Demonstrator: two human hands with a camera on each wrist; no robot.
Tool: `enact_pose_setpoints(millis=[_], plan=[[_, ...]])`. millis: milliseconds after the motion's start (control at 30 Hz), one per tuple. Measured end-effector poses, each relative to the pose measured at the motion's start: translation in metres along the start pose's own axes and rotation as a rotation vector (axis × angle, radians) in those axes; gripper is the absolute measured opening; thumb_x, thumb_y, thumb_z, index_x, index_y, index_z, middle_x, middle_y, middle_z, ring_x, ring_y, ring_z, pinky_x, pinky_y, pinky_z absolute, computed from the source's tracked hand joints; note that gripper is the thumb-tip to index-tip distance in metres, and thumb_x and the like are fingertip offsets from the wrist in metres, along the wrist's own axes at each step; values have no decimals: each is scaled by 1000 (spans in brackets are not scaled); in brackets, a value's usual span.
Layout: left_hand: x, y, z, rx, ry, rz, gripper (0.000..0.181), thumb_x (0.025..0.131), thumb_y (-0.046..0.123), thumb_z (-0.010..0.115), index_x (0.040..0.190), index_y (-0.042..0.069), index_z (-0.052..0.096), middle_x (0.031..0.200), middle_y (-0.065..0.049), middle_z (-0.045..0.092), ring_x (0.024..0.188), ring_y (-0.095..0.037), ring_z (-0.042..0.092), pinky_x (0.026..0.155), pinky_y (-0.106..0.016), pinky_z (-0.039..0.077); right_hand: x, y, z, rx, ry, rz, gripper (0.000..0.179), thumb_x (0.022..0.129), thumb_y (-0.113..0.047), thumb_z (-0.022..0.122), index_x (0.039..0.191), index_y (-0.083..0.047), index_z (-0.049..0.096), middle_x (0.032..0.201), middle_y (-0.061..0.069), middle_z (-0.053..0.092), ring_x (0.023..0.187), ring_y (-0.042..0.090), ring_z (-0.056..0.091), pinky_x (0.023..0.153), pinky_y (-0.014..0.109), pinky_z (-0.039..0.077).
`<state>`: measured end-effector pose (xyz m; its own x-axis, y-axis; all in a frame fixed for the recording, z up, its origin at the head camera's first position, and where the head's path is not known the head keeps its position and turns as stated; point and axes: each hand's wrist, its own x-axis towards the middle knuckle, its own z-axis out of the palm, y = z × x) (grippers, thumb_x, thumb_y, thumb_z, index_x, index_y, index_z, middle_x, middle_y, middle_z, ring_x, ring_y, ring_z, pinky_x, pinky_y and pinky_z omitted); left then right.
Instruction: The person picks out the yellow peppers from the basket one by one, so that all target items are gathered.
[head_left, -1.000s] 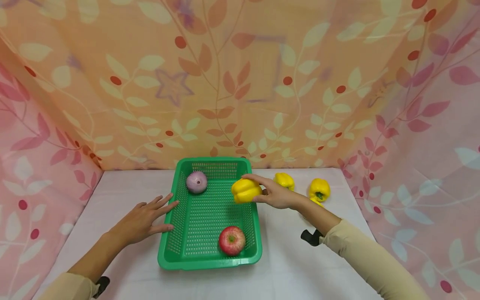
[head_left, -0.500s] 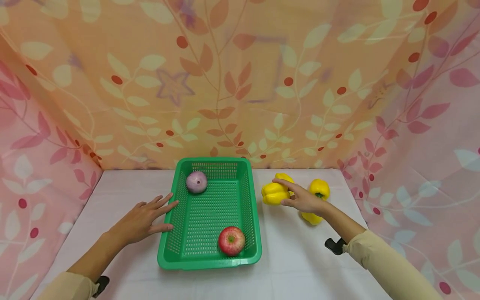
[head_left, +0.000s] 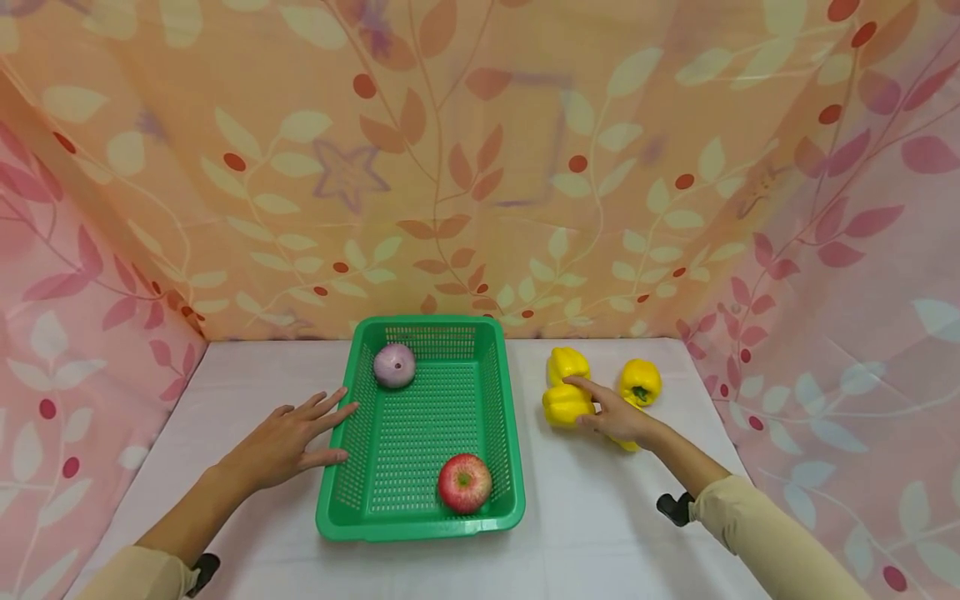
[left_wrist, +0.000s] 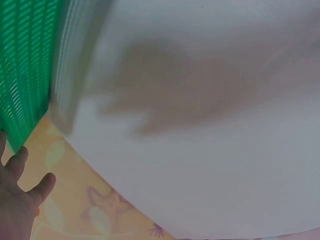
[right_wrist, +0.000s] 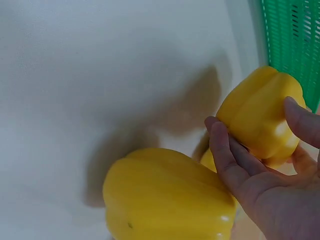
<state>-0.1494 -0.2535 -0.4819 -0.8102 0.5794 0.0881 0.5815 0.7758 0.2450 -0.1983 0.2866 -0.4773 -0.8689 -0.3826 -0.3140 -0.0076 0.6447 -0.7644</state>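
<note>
My right hand (head_left: 618, 415) grips a yellow bell pepper (head_left: 566, 406) between thumb and fingers, low over the cloth to the right of the basket. In the right wrist view this pepper (right_wrist: 260, 117) lies against my curled fingers, and a second pepper (right_wrist: 165, 200) sits just beneath the hand. A yellow pepper (head_left: 567, 365) lies right behind the held one, another (head_left: 641, 382) farther right, and one is mostly hidden under my right hand. My left hand (head_left: 281, 442) has its fingers spread, tips at the left rim of the green plastic basket (head_left: 423, 529).
Inside the basket, a purple onion (head_left: 393, 365) sits at the back left and a red apple (head_left: 464, 483) at the front right. White cloth (head_left: 570, 525) covers the table. Patterned fabric (head_left: 450, 167) encloses the back and both sides.
My right hand has carried the yellow bell pepper from over the basket's right side to the right and down, beside the other peppers. The left hand has stayed at the rim.
</note>
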Motion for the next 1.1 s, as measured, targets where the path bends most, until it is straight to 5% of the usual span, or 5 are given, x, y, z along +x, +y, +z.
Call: enact_pose_setpoints(millis=[333,633,867,1100], plan=[[-1,0,-1,-2,-4,-4,75,91,59,61,151,16,45,158,-13,36,138,-44,41,96,-65,42,2,10,17,-37,6,-10,67,96,-5,63,155,-11,33,153,25,35,131,42,37,110,66,27],[0,-1,-1,-3,-14,-6,76,91,59,61,151,15,45,158,-14,36,138,-45,41,97,-66,42,4,11,20,-58,26,46,72,97,-15,64,158,-13,26,157,25,31,138,45,34,113,68,21],[1,-1,-2,25,-21,-15,77,90,61,62,150,16,46,158,-12,37,139,-45,39,98,-65,42,-3,-2,12,-2,-17,124,75,99,-27,62,159,-11,20,151,33,34,136,50,36,106,64,36],[1,-2,-9,65,27,14,71,89,53,69,145,12,54,150,-18,46,135,-46,44,99,-63,44,-18,-23,-22,-7,-41,108,67,101,-34,57,156,-8,28,148,32,37,122,45,55,98,58,48]])
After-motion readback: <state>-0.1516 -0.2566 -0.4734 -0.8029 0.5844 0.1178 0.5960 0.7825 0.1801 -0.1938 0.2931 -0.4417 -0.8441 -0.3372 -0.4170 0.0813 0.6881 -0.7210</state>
